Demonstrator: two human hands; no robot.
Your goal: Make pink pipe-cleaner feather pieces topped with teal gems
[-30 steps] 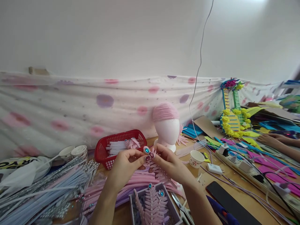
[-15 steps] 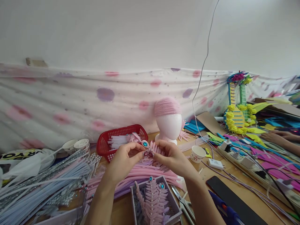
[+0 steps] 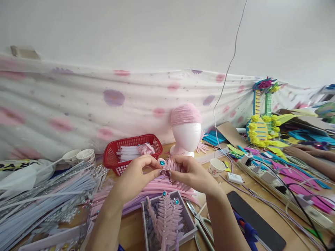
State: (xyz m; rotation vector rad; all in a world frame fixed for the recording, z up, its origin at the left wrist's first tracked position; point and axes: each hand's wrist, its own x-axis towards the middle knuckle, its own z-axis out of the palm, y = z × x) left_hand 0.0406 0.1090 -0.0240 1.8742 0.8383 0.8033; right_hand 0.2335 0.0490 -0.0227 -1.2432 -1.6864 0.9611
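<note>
the left hand (image 3: 134, 176) and right hand (image 3: 195, 172) are ungloved, with slender fingers (image 3: 148, 161); left forearm (image 3: 106, 221) and right forearm (image 3: 225, 218) are bare, slim at the wrists, broader below.

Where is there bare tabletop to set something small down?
Bare wood lies between the left forearm, the pink strips and the grey box; a narrower patch between the red basket and the mannequin head. Crowded: pale strips far left, power strip and magenta pieces right.
</note>
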